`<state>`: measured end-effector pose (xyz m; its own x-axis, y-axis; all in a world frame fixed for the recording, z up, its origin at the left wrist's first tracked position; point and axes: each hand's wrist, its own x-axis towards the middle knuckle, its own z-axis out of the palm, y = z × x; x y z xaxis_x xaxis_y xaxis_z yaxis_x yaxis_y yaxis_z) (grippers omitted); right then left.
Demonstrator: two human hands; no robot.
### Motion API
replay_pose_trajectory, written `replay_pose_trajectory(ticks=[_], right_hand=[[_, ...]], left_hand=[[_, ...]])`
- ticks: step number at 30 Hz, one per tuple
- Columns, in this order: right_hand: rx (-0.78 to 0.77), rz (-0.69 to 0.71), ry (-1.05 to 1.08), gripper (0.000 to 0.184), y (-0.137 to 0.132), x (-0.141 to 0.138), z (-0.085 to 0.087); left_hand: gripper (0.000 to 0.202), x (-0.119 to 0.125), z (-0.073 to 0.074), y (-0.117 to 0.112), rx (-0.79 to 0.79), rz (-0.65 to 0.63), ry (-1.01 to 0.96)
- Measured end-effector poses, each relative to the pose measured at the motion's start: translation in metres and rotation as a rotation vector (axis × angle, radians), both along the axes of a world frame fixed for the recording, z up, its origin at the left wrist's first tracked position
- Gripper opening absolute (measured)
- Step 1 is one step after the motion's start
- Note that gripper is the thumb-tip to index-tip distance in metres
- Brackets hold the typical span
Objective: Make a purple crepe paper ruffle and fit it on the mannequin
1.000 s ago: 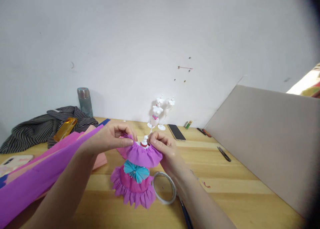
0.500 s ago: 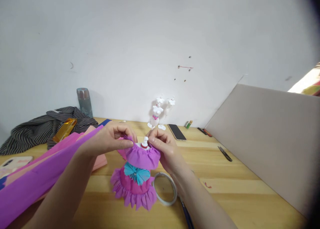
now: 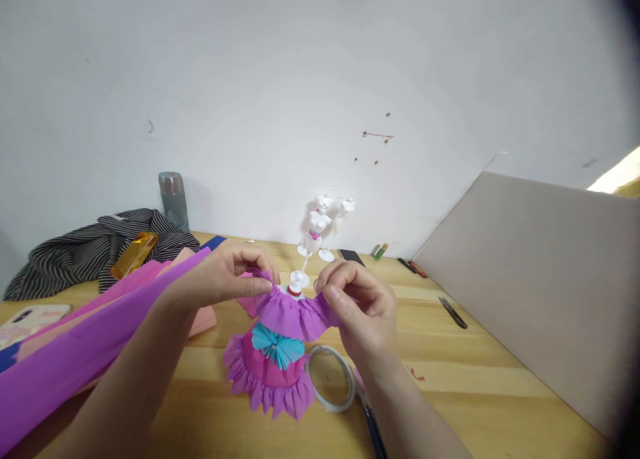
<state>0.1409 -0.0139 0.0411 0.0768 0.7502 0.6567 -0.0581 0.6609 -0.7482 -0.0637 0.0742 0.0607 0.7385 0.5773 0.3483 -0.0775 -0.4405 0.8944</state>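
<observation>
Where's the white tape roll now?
In the head view, the white tape roll lies on the wooden table, just right of the ruffled dress and below the right hand.

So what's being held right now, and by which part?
The upper ruffle: the left grip pinches its left side, the right grip its right side.

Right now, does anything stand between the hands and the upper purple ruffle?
Nothing visible does: the left hand and right hand pinch the ruffle directly, one at each side. The white ring is lower, beside the skirt.
</observation>
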Motion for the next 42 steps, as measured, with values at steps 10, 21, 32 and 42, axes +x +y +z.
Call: replay_pose_trajectory(ticks=[10,21,32,42], right_hand=[[-0.294,-0.053,-0.079,0.026,0.016,-0.002,0.008],[-0.401,-0.098,-0.417,0.027,0.015,-0.005,0.026],[-0.084,-0.411,-0.814,0.021,0.004,-0.008,0.031],[-0.334,-0.039,-0.635,0.037,0.011,0.003,0.039]], left_hand=[[0.015,0.000,0.001,0.000,0.005,-0.026,-0.005],[0.016,0.001,0.001,-0.002,0.034,-0.029,-0.005],[0.014,0.002,0.003,-0.003,0.029,0.014,-0.012],[0.018,0.000,0.001,-0.003,0.036,-0.024,0.003]])
